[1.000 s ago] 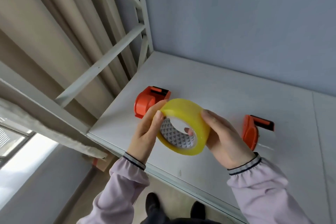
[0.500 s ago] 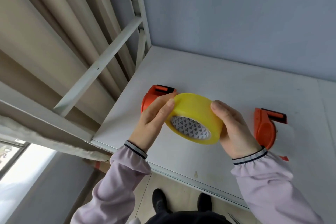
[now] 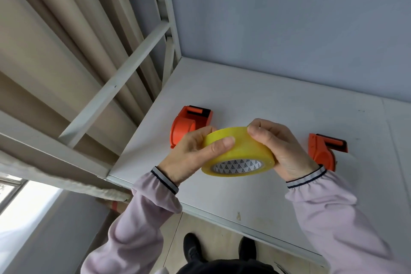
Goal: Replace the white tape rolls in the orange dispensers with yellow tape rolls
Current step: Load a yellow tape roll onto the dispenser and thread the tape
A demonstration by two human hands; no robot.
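Observation:
Both hands hold one yellow tape roll [image 3: 242, 149] above the white shelf board [image 3: 255, 100]. My left hand [image 3: 191, 151] grips its left side, thumb pressed on the outer band. My right hand [image 3: 282, 149] grips its right side. The roll lies nearly flat, and its patterned cardboard core faces me. One orange dispenser [image 3: 184, 124] stands on the board just behind my left hand. A second orange dispenser [image 3: 322, 151] stands to the right, partly hidden by my right wrist. No white roll is visible in either one.
A grey wall [image 3: 289, 18] closes the back of the shelf. A white metal frame [image 3: 124, 73] with a diagonal brace and beige curtains stand on the left. The shelf's front edge [image 3: 222, 218] runs below my wrists, with floor and shoes beneath.
The roll has tipped from showing its open hole to lying almost flat. Both hands have turned with it and kept their grip. The view has shifted slightly.

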